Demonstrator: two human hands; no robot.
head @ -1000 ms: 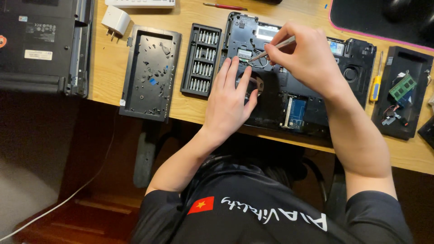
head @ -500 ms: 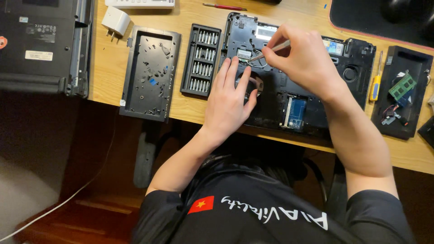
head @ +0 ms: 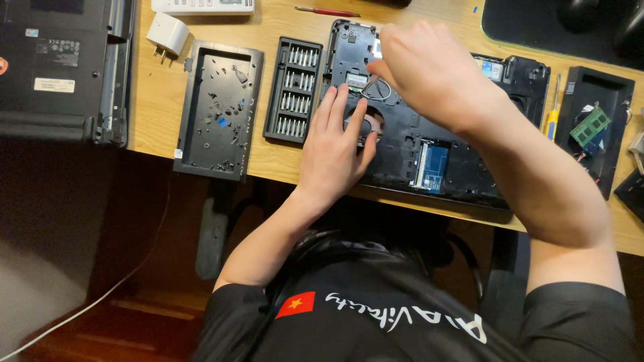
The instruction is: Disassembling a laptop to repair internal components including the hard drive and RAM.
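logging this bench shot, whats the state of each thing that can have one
opened laptop: bottom cover off, insides showing
bottom cover panel: off, lying flat beside the bit case
bit case: open, bits in rows
left hand: flat on the laptop
right hand: curled over a thin tool, mostly hidden
white plug adapter: unplugged, on the desk

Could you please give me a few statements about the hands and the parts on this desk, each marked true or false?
1. The left hand lies flat on the opened laptop base. True.
2. The screwdriver bit set lies to the right of the laptop base. False: it lies to its left, beside the black cover panel.
3. The right hand is over the upper part of the laptop base. True.
4. The white plug adapter sits inside the laptop base. False: it lies on the wooden desk, apart from it.
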